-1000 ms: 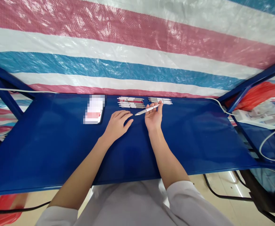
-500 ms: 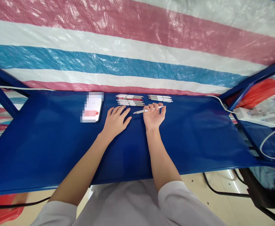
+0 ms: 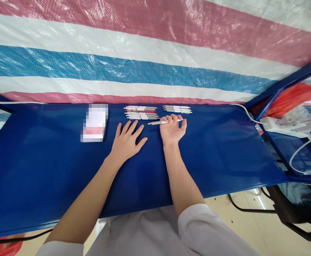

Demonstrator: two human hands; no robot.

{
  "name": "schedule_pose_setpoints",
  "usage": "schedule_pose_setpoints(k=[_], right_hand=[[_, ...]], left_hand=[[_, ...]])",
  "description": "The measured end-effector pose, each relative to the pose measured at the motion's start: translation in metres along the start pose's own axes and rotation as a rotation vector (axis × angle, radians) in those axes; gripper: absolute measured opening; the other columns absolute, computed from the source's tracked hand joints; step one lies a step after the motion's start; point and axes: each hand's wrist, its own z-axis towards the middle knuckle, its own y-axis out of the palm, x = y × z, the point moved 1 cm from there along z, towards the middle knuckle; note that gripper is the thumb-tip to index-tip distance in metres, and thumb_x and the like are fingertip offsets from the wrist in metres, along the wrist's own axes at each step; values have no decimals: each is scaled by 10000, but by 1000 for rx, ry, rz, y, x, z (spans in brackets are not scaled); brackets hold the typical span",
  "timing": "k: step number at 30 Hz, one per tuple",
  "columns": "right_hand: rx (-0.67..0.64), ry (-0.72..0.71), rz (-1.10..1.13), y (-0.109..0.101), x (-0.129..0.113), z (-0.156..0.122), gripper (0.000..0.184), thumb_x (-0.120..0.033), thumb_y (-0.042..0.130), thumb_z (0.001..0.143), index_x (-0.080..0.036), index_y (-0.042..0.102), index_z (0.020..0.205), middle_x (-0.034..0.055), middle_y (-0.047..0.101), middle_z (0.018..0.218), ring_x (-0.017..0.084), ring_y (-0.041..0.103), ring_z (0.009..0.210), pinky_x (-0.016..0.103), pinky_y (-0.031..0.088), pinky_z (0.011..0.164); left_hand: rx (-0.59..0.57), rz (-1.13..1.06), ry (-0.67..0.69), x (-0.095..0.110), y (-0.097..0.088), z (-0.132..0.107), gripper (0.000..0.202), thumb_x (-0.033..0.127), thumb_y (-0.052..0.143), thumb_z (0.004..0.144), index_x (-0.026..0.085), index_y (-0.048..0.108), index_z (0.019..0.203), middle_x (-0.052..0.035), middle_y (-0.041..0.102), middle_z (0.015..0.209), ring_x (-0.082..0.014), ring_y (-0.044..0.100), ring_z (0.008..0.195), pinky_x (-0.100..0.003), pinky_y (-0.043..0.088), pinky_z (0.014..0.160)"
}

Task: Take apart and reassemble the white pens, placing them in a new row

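My right hand point(image 3: 172, 131), palm turned up, has its fingers curled round a white pen point(image 3: 155, 123) with a grey front end. The pen lies level across the fingers, its tip pointing left. Flat on the blue table point(image 3: 214, 153), with fingers spread and nothing in it, rests my left hand point(image 3: 127, 140). Just beyond the hands is a row of several pens point(image 3: 140, 113), mostly white and grey, one of them red. A second, smaller group of white pens point(image 3: 177, 109) lies to its right, behind my right hand.
Left of my left hand lies a phone point(image 3: 94, 124) with a blurred screen. Striped plastic sheeting point(image 3: 134, 76) hangs behind the table. At the right stand a white power strip point(image 3: 283, 128), a red plastic bag point(image 3: 291, 99) and looped white cable point(image 3: 295, 160).
My view has shifted slightly, so the table's contents sit further left. My left hand's fingers are spread a little wider. My right hand still holds the pen, now closer to level.
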Motion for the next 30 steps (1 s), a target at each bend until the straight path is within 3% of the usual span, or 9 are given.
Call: schedule_pose_setpoints(k=[20, 30], right_hand=[[-26, 7, 18, -2, -1, -1, 161, -283, 421, 822, -242, 359, 680, -65, 306, 592, 124, 335, 511, 306, 346, 532], [-26, 12, 40, -2, -2, -2, 181, -300, 397, 862, -239, 383, 692, -68, 310, 590, 117, 344, 507, 293, 358, 525]], left_hand=[[-31, -6, -18, 1, 0, -1, 545, 495, 476, 937, 217, 540, 1402, -118, 449, 1507, -375, 362, 1410, -605, 179, 1169], [-18, -15, -17, 1, -1, -2, 536, 489, 485, 934, 232, 540, 1401, -116, 452, 1504, -374, 362, 1410, -615, 178, 1165]])
